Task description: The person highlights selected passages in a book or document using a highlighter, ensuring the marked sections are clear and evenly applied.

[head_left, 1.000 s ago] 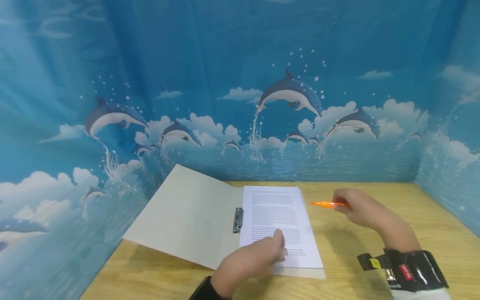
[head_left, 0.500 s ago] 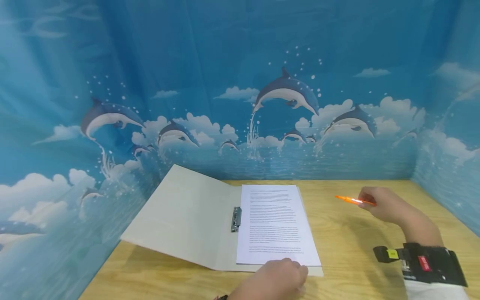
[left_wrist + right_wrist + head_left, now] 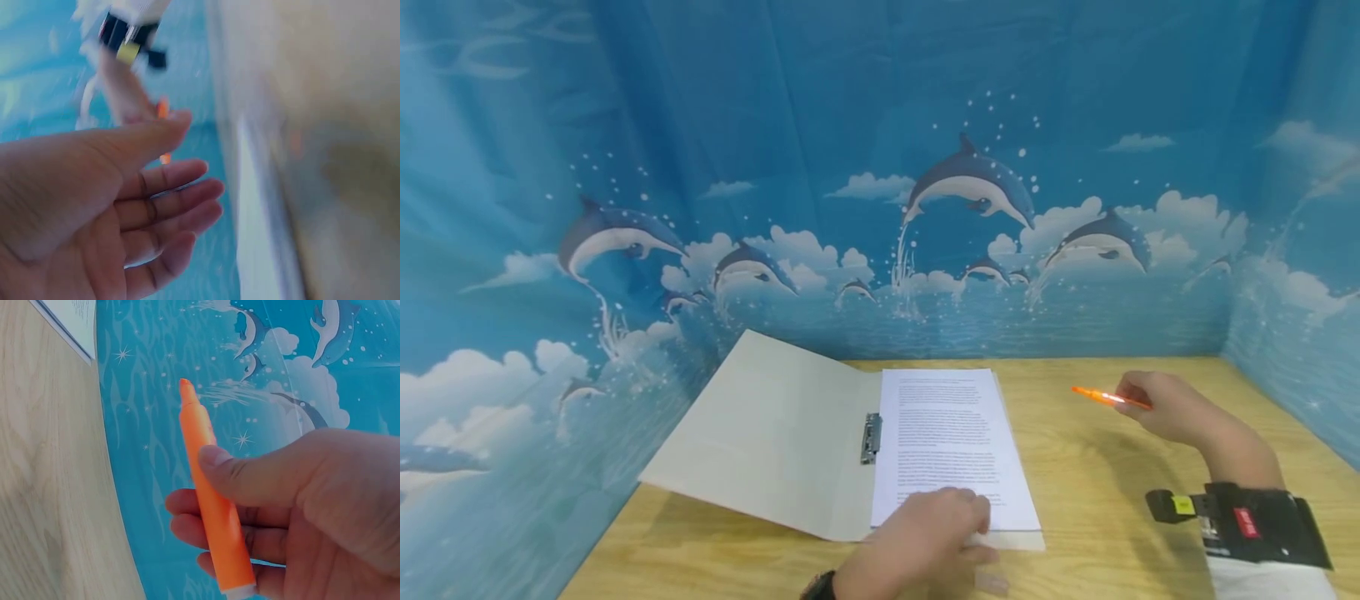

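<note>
In the head view an open cream folder (image 3: 767, 442) lies on the table with a metal clip (image 3: 871, 437) near its fold. Printed sheets (image 3: 940, 433) lie on its right half. My left hand (image 3: 925, 533) is over the lower edge of the sheets; whether it touches them cannot be told. The left wrist view shows this hand (image 3: 131, 206) with loosely bent, spread fingers and nothing between them. To the right, above the table, my right hand (image 3: 1165, 408) grips an orange highlighter (image 3: 224, 537) between thumb and fingers, its orange tip bare and pointing away from the palm.
The wooden table (image 3: 1075, 517) reaches back to a blue dolphin-print curtain (image 3: 850, 167), which also stands along the left and right sides. The folder's left cover is tilted up, close to the left curtain.
My left hand came down off the page to its lower edge, then moved slightly up and left. My right hand moved right with the highlighter, then stayed nearly still.
</note>
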Demonstrator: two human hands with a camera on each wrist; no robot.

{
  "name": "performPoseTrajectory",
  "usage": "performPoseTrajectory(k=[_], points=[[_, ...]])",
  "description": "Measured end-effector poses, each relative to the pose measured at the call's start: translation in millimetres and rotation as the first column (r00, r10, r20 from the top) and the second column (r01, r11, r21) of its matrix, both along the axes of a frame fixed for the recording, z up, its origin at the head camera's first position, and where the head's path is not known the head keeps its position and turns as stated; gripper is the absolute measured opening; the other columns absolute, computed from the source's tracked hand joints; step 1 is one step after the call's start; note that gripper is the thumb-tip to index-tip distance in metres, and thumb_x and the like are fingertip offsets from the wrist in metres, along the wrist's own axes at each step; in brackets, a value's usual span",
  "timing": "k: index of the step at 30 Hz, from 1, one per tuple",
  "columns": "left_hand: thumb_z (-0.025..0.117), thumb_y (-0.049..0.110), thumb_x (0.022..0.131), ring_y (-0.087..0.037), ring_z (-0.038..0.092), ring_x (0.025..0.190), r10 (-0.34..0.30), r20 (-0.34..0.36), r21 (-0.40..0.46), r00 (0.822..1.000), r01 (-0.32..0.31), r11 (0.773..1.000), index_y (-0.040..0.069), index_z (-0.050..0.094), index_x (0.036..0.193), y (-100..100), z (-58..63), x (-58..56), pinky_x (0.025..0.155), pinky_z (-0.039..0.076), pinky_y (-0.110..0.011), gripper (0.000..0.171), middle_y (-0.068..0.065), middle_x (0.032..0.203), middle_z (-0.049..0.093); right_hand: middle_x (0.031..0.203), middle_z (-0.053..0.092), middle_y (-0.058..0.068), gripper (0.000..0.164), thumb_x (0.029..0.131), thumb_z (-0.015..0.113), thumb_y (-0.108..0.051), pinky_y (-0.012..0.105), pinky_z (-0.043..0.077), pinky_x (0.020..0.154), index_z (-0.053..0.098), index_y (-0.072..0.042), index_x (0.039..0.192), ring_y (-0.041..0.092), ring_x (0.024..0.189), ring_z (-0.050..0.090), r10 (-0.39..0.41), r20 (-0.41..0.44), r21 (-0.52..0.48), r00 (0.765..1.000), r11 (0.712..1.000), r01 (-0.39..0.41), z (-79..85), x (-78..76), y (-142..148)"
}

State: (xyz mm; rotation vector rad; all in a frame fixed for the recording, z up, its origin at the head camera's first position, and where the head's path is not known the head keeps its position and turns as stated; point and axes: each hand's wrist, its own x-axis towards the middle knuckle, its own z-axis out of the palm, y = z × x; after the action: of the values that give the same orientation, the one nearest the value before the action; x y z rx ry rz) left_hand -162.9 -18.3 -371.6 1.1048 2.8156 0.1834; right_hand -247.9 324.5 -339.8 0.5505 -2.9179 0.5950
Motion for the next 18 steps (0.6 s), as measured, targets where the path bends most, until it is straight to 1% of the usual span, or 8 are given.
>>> performPoseTrajectory(k=[2,4,6,8,9,11,14,18], points=[[0.066,0.044,0.082,-0.005,0.051,0.07,0.105,-0.073,0.008,0.992,-0.105,0.994,0.019,0.062,0.091,-13.1,2.1,-14.7,0.059,0.043,-0.02,0.027,0.01,0.078,0.056,0.076,0.059,0.003,0.008,0.087,0.062,-0.009,0.03,0.042,0.055,0.059,-0.002,0.09,0.012,0.065,0.051,-0.001,-0.007,-0.011,1.0,1.0,0.001,1.7,1.2,-1.4],[0.071,0.044,0.077,-0.012,0.057,0.088,0.238,-0.125,-0.013,0.963,-0.241,0.97,0.015,0.063,0.103,-28.6,0.2,-29.4,0.072,0.048,-0.028,0.039,0.002,0.095,0.063,0.077,0.059,0.003,0.01,0.088,0.061,-0.01,0.029,0.041,0.054,0.059,-0.002,0.093,0.012,0.064,0.051,-0.01,-0.023,-0.019,1.0,1.0,0.009,4.9,1.8,-4.4],[0.076,0.044,0.071,-0.024,0.054,0.109,0.353,-0.132,-0.046,0.926,-0.362,0.931,0.012,0.061,0.112,-43.4,-4.2,-42.4,0.086,0.047,-0.04,0.054,-0.006,0.117,0.06,0.079,0.06,0.004,0.015,0.09,0.06,-0.015,0.03,0.042,0.055,0.059,-0.002,0.098,0.013,0.066,0.052,-0.021,-0.03,-0.03,0.999,0.999,0.02,9.7,2.1,-8.4],[0.079,0.045,0.066,-0.036,0.039,0.127,0.432,-0.082,-0.073,0.898,-0.438,0.896,0.013,0.058,0.121,-55.1,-10.5,-51.9,0.096,0.039,-0.053,0.068,-0.012,0.137,0.047,0.086,0.063,0.007,0.023,0.092,0.058,-0.023,0.034,0.046,0.058,0.061,-0.002,0.102,0.019,0.072,0.057,-0.039,-0.032,-0.051,0.999,0.998,0.037,14.9,3.2,-13.4],[0.079,0.046,0.064,-0.041,0.03,0.133,0.46,-0.039,-0.073,0.887,-0.462,0.884,0.014,0.056,0.125,-59.7,-14.2,-55.6,0.099,0.033,-0.059,0.073,-0.014,0.144,0.039,0.09,0.064,0.01,0.027,0.093,0.057,-0.026,0.037,0.048,0.061,0.061,-0.003,0.105,0.023,0.076,0.059,-0.047,-0.03,-0.068,0.998,0.997,0.045,17.7,4.1,-16.4],[0.08,0.047,0.061,-0.046,0.021,0.135,0.489,0.057,-0.048,0.87,-0.487,0.872,0.017,0.054,0.129,-66.5,-21.8,-62.2,0.099,0.028,-0.064,0.079,-0.015,0.149,0.031,0.098,0.065,0.015,0.034,0.093,0.055,-0.034,0.045,0.05,0.067,0.062,-0.004,0.107,0.032,0.086,0.061,-0.072,-0.041,-0.103,0.997,0.992,0.067,21.2,6.3,-23.0],[0.079,0.049,0.059,-0.049,0.017,0.135,0.509,0.152,-0.021,0.847,-0.512,0.859,0.023,0.051,0.133,-71.3,-29.8,-68.3,0.099,0.025,-0.067,0.083,-0.016,0.15,0.027,0.105,0.064,0.019,0.04,0.092,0.054,-0.042,0.051,0.049,0.072,0.063,-0.006,0.108,0.04,0.096,0.058,-0.118,-0.08,-0.164,0.99,0.981,0.104,26.6,9.6,-34.8],[0.078,0.051,0.059,-0.052,0.019,0.133,0.508,0.199,-0.009,0.838,-0.517,0.856,0.026,0.051,0.133,-67.3,-33.2,-71.2,0.097,0.024,-0.069,0.083,-0.017,0.151,0.025,0.102,0.066,0.016,0.042,0.089,0.057,-0.047,0.043,0.048,0.067,0.065,-0.008,0.105,0.035,0.093,0.058,-0.199,-0.141,-0.266,0.97,0.951,0.157,33.1,13.7,-52.0]])
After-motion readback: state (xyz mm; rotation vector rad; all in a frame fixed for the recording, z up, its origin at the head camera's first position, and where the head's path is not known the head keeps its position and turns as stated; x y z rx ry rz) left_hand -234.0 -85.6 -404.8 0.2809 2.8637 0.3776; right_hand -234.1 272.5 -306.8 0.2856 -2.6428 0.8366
